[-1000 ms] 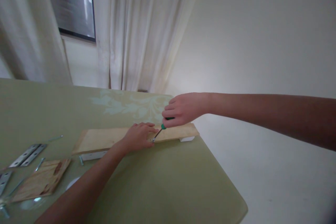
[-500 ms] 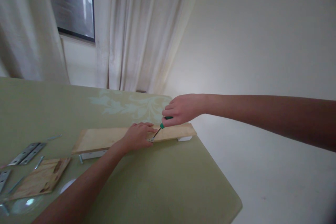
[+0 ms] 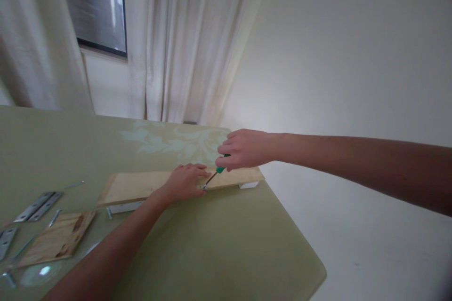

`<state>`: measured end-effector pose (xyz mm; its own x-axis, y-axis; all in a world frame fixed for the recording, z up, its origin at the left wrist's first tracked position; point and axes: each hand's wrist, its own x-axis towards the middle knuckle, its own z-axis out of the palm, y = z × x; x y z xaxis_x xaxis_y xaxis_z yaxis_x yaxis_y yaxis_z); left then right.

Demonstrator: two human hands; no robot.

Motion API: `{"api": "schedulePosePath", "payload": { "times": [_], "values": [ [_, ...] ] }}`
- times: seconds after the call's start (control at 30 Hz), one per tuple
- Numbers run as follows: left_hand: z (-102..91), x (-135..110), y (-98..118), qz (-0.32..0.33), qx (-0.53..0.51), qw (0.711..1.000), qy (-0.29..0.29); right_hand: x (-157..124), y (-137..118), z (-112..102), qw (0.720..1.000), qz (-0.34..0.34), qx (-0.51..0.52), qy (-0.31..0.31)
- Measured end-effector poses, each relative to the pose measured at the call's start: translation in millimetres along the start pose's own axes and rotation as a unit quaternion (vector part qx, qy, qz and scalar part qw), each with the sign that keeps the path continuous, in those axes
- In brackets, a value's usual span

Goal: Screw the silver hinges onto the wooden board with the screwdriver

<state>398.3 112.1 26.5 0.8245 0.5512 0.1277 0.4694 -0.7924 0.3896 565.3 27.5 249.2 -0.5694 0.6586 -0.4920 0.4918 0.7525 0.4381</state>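
A pale wooden board [image 3: 136, 186] lies lengthwise on the table, raised on white blocks [image 3: 248, 185]. My left hand [image 3: 184, 181] grips it around the middle, fingers over the top and thumb near the front edge. My right hand [image 3: 243, 149] is closed round the handle of a green screwdriver [image 3: 220, 170]. The shaft slants down to the left, its tip at a small metal piece [image 3: 202, 187] by the board's front edge, beside my left fingers. That piece is partly hidden and too small to identify.
To the left on the green table [image 3: 226, 244] lie metal hinges [image 3: 38, 207], a small wooden plate [image 3: 58, 239] and several screws. One screw [image 3: 109, 213] stands before the board's left end. The table's right edge runs close by the board; a wall and curtains [image 3: 190, 42] are behind.
My right wrist and forearm have dropped slightly, and the screwdriver's handle has tipped a little lower and to the right. My left hand and the board have stayed put.
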Motion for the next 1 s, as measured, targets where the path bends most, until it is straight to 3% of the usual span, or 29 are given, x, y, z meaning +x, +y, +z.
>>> {"api": "schedulePosePath", "payload": {
  "times": [0.1,0.17,0.23,0.33,0.4,0.43,0.57,0.63,0.7,0.77,0.83,0.87,0.93,1.0],
  "values": [
    [-1.6,-0.4,1.7,0.002,0.0,1.0,-0.004,7.7,-7.0,4.4,0.984,0.165,0.063,-0.015],
    [-2.2,-0.4,2.1,0.001,-0.002,1.0,-0.008,8.7,-7.9,4.4,0.966,0.222,0.126,-0.027],
    [-2.1,-0.3,1.8,-0.003,-0.003,1.0,-0.009,4.6,-4.2,2.6,0.968,0.193,0.16,-0.026],
    [-1.2,-0.5,0.8,-0.008,-0.002,1.0,-0.007,-3.8,2.6,0.9,0.998,0.036,0.054,0.012],
    [-0.8,-1.1,0.6,-0.01,-0.006,1.0,-0.005,-3.7,2.6,1.8,0.999,-0.029,-0.01,0.027],
    [-0.8,-1.4,0.8,-0.01,-0.008,1.0,-0.005,-1.2,0.8,2.6,1.0,-0.007,-0.007,0.025],
    [-1.9,-2.3,2.6,-0.01,-0.003,1.0,-0.003,14.9,-10.6,2.9,0.974,0.199,0.11,-0.016],
    [-2.4,-2.2,3.1,-0.002,-0.001,1.0,-0.001,16.8,-12.6,1.1,0.968,0.21,0.134,-0.017],
    [-2.2,-1.8,3.0,0.004,-0.001,1.0,0.003,11.4,-10.3,0.7,0.979,0.168,0.112,0.01],
    [-1.7,-1.4,2.6,0.004,-0.001,1.0,0.003,2.3,-5.7,3.1,0.996,0.062,0.043,0.044],
    [-1.1,-1.0,2.2,-0.002,-0.002,1.0,0.005,-4.0,-2.0,7.8,0.996,-0.059,-0.025,0.069],
    [-0.9,-0.9,2.1,-0.004,-0.003,1.0,0.005,-4.6,-1.1,10.4,0.993,-0.086,-0.034,0.071],
    [-0.7,-0.6,1.9,-0.007,-0.005,1.0,0.002,0.1,-0.8,14.6,0.998,-0.009,0.026,0.049],
    [-0.5,-0.3,1.6,-0.007,-0.002,1.0,-0.001,9.2,-0.7,16.6,0.981,0.146,0.13,0.0]
  ]
}}
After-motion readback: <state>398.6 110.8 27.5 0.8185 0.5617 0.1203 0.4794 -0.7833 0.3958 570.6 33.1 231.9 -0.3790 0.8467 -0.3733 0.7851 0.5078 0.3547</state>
